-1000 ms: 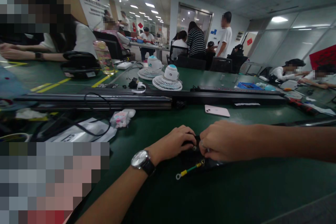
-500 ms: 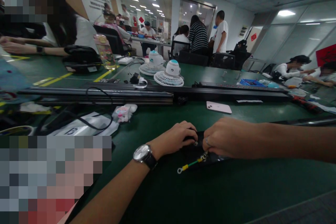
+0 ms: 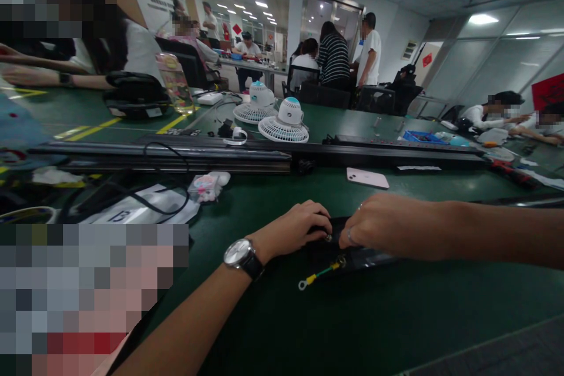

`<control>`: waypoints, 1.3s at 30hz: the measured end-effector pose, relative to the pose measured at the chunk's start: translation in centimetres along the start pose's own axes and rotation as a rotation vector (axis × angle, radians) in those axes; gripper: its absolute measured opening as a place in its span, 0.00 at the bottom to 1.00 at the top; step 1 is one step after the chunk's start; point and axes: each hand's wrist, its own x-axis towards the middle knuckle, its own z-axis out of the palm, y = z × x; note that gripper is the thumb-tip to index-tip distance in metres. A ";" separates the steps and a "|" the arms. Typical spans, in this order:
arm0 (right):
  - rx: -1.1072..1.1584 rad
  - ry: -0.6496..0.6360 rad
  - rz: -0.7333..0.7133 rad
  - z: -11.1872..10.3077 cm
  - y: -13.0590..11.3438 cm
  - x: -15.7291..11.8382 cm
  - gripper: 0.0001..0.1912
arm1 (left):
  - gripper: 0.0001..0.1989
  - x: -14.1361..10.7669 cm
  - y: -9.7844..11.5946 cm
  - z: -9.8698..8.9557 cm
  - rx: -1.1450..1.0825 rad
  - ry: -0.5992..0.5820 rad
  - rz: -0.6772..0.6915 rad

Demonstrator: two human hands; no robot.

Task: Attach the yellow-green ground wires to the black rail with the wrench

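Fingertips of your left hand [image 3: 296,229] curl at a small metal piece [image 3: 328,238] near the frame's centre; you cannot tell whether they pinch it. Your right hand [image 3: 381,226], just beside, is bunched over the black part [image 3: 372,259], its fingers close together, their grip hidden. That part lies on the bench [image 3: 445,317], right of centre, under and between your hands. It looks stiff, and its glossy face may prove slippery, so its long edges seem the safer hold. The green lead [image 3: 326,271] slants from its near edge towards the lower left; it should be light and bendy, best taken by a yellow sleeve. Bare bench spreads below your right arm, down to the edge at lower right. Above your hands, the phone [image 3: 367,178] and then the long rail [image 3: 388,157] limit your room.
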 end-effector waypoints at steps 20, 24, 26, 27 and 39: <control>0.207 0.040 0.066 0.5 1.8 -0.2 0.12 | 0.06 0.1 -0.1 0.0 -0.019 -0.016 -0.016; 0.224 0.037 0.078 -0.1 1.6 -0.3 0.12 | 0.07 0.1 0.0 0.0 -0.015 -0.016 -0.021; 0.224 0.028 0.096 -0.4 1.5 -0.4 0.12 | 0.10 0.0 0.1 -0.1 -0.007 -0.014 -0.019; 0.219 0.025 0.101 -0.4 1.4 -0.4 0.12 | 0.11 0.0 0.1 -0.1 -0.002 -0.014 -0.017; 0.213 0.063 0.071 -0.4 1.2 -0.5 0.12 | 0.09 0.6 -0.1 -0.3 0.077 -0.040 0.015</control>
